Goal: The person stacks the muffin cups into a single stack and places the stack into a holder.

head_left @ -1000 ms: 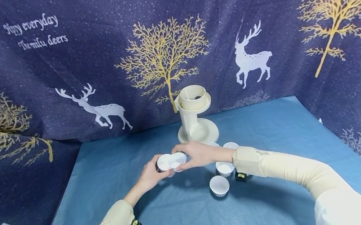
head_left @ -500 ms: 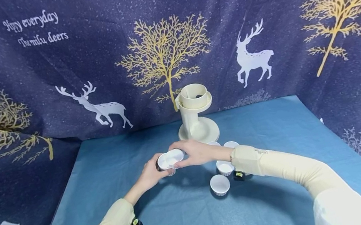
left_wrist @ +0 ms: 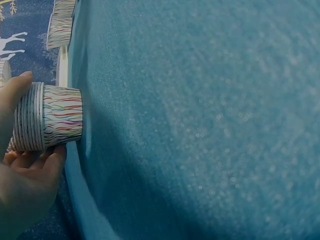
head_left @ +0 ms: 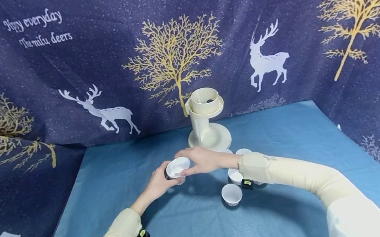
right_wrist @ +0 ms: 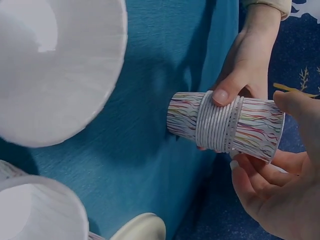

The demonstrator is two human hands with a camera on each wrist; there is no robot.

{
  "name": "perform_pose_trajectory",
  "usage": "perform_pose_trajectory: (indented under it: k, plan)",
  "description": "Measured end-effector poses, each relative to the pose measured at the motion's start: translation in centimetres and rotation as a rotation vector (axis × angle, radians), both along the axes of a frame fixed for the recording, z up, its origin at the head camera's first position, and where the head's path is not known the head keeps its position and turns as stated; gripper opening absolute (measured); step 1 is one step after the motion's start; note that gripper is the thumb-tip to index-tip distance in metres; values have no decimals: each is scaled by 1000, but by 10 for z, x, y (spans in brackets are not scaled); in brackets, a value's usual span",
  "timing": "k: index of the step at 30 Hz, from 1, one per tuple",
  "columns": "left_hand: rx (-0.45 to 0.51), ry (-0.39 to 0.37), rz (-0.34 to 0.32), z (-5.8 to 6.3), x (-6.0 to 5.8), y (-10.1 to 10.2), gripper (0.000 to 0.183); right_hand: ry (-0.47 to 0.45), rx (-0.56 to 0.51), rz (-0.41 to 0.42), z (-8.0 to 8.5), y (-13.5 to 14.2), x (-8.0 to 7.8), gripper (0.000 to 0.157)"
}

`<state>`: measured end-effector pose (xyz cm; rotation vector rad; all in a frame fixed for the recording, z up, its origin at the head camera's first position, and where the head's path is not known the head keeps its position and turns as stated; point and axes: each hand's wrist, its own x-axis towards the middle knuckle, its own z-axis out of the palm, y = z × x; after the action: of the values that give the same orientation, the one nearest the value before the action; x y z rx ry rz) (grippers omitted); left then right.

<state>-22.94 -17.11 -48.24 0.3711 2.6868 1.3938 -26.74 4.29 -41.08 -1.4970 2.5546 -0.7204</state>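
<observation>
My left hand (head_left: 158,182) grips a stack of nested paper cups (left_wrist: 62,115) with wavy coloured stripes, thumb on one side and fingers on the other. In the right wrist view the stacked white rims form a ribbed band, held upright close over the blue cloth. My right hand (head_left: 201,159) pinches one more striped paper cup (right_wrist: 260,127) near its rim. That cup's base is lowered into the mouth of the top cup, while most of its wall stands out above the rims. From the head, its white inside (head_left: 177,165) covers the stack's opening.
Several loose paper cups stand right of the hands, the nearest cup (head_left: 231,195) in front and another cup (head_left: 235,176) behind it. Others are partly hidden by the right forearm. A cream stand (head_left: 211,136) with a ring-shaped top sits at the back, before a patterned curtain (head_left: 94,67).
My right hand has moved left with its cup, from beside the stack's opening to over it, and the cup now sits in the stack's mouth. The left hand stays nearly still.
</observation>
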Motion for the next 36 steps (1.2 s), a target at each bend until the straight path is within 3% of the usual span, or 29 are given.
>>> perform_pose_trajectory:
  k: [23,36]
  plan:
    - [28,-25,-8,2,2,-1,68,-32,72,-34,4,-20,0,47]
    - [-10,-13,16,4,3,1,75,-26,107,-82,5,-26,-1,52]
